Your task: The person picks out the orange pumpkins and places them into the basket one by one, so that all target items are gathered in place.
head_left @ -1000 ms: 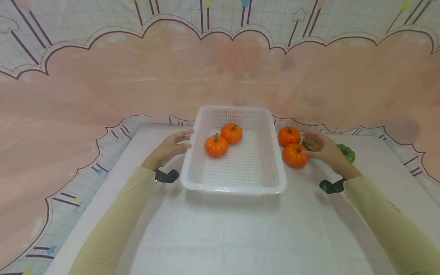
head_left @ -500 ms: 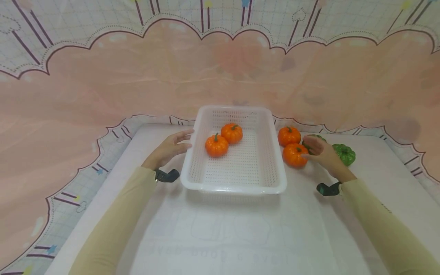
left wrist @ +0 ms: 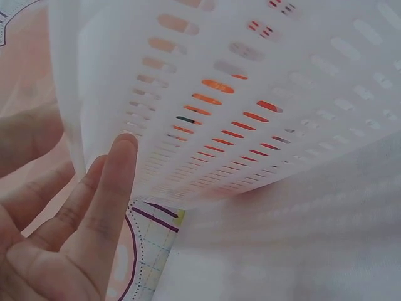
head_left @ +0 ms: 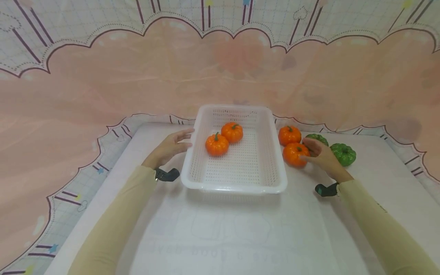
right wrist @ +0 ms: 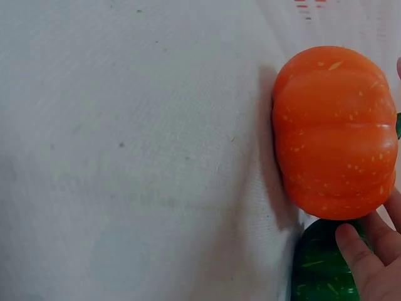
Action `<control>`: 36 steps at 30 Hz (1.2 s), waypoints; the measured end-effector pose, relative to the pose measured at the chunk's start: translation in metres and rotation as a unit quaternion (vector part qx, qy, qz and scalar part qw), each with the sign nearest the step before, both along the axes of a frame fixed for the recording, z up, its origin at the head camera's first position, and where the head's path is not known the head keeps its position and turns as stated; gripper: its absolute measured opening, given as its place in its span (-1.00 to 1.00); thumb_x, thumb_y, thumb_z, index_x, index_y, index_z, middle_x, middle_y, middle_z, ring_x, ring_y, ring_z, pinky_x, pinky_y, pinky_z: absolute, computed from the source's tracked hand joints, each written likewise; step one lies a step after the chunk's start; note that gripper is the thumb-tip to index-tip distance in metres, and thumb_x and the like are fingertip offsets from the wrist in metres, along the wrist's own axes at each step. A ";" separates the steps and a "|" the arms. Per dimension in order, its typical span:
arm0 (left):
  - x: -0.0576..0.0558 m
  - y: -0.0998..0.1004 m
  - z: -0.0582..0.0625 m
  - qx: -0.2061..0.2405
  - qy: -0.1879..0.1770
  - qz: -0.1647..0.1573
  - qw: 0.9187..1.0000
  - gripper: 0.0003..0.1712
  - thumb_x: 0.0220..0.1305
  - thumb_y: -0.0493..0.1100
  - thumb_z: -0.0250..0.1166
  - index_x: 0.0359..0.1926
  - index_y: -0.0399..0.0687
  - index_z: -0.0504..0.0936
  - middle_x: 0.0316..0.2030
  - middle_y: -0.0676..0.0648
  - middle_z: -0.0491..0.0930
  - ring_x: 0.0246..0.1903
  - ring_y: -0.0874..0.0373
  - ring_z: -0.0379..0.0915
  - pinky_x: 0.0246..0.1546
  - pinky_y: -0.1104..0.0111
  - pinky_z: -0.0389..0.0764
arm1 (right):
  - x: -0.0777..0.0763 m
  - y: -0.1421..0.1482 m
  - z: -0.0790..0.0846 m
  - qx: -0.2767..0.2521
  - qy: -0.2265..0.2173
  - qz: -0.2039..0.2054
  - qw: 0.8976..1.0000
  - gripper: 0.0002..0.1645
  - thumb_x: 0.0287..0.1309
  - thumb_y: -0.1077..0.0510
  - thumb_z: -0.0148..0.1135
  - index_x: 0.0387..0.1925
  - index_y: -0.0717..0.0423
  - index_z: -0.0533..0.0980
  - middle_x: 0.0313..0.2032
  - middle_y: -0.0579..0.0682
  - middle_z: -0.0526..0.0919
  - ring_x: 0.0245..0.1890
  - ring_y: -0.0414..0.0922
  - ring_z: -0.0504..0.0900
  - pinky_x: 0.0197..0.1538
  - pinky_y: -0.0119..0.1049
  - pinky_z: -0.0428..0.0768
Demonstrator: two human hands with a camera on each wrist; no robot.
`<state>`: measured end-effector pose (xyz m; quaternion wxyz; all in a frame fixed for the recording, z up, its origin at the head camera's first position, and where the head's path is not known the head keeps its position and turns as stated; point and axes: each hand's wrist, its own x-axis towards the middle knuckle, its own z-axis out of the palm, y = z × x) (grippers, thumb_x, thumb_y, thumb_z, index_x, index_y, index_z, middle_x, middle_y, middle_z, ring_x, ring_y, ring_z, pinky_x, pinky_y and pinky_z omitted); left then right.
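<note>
At the left rim of a white plastic basket (head_left: pixel 237 189), my left hand (head_left: pixel 168 149) has its fingers extended and fingertips right at the wall; the left wrist view shows a fingertip against the slotted side (left wrist: pixel 219 157). Inside the basket sit two small orange pumpkins, one in front (head_left: pixel 217 145) and one behind (head_left: pixel 232 133). My right hand (head_left: pixel 321 156), fingers loosely bent, is beside the front orange pumpkin (head_left: pixel 295 154) on the table. In the right wrist view its thumb overlaps a green pumpkin (right wrist: pixel 319 266), and other fingers are partly hidden behind the orange pumpkin (right wrist: pixel 335 135).
Another orange pumpkin (head_left: pixel 289 135) sits behind the front one, right of the basket. Two green pumpkins stand farther right, one (head_left: pixel 317 138) partly hidden by my hand, the other (head_left: pixel 343 154) beside it. A patterned cloth (head_left: pixel 220 72) hangs behind the white table (head_left: pixel 220 233).
My right hand has shifted slightly toward me and left, from over the green pumpkins to the front orange one, uncovering more of the green ones. My left hand and the basket stay put.
</note>
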<state>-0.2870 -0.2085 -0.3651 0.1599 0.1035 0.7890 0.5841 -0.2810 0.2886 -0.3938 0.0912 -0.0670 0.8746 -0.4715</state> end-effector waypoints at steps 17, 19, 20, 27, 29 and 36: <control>0.001 0.001 0.004 -0.002 -0.004 0.004 1.000 -0.23 0.25 -0.27 0.20 0.43 -0.05 0.09 0.41 -0.21 0.10 0.38 -0.16 0.06 0.35 -0.06 0.21 | -0.005 0.002 -0.009 0.001 -0.007 0.001 1.000 -0.02 0.08 0.15 0.33 0.41 0.22 0.01 0.41 0.26 0.08 0.42 0.21 0.03 0.43 0.11 0.08; 0.000 0.001 0.004 -0.004 -0.004 0.005 1.000 -0.23 0.25 -0.26 0.20 0.43 -0.04 0.09 0.41 -0.20 0.10 0.38 -0.16 0.07 0.35 -0.06 0.20 | -0.006 0.002 -0.009 0.004 -0.014 0.000 1.000 -0.01 0.07 0.14 0.33 0.42 0.21 0.00 0.42 0.25 0.06 0.43 0.21 0.01 0.42 0.12 0.07; 0.000 0.001 0.004 -0.005 -0.004 0.005 1.000 -0.22 0.25 -0.25 0.21 0.43 -0.04 0.09 0.41 -0.20 0.10 0.38 -0.16 0.06 0.35 -0.07 0.19 | -0.006 0.002 -0.009 0.006 -0.018 0.000 1.000 0.00 0.07 0.13 0.34 0.42 0.21 -0.01 0.42 0.25 0.05 0.43 0.21 0.00 0.42 0.12 0.07; 0.000 0.000 0.002 -0.009 -0.010 0.010 1.000 -0.22 0.24 -0.24 0.22 0.43 -0.02 0.10 0.41 -0.20 0.10 0.37 -0.16 0.09 0.36 -0.06 0.18 | -0.006 0.001 -0.011 0.012 -0.028 0.002 1.000 0.05 0.04 0.12 0.36 0.43 0.23 -0.03 0.43 0.25 0.02 0.44 0.22 -0.03 0.42 0.13 0.06; 0.000 0.000 0.002 -0.007 -0.014 0.012 1.000 -0.22 0.25 -0.24 0.22 0.43 -0.02 0.10 0.41 -0.21 0.10 0.35 -0.17 0.13 0.36 -0.05 0.18 | -0.006 0.001 -0.011 0.014 -0.030 0.000 0.999 0.06 0.04 0.12 0.37 0.42 0.23 -0.04 0.43 0.25 0.02 0.44 0.23 -0.03 0.42 0.12 0.06; 0.002 0.002 0.003 -0.002 -0.014 0.012 1.000 -0.22 0.25 -0.25 0.21 0.43 -0.02 0.10 0.42 -0.22 0.08 0.32 -0.19 0.19 0.36 -0.05 0.19 | -0.004 0.000 -0.012 0.015 -0.028 0.000 0.999 0.03 0.03 0.15 0.36 0.41 0.25 -0.01 0.43 0.27 0.03 0.43 0.24 -0.01 0.42 0.12 0.07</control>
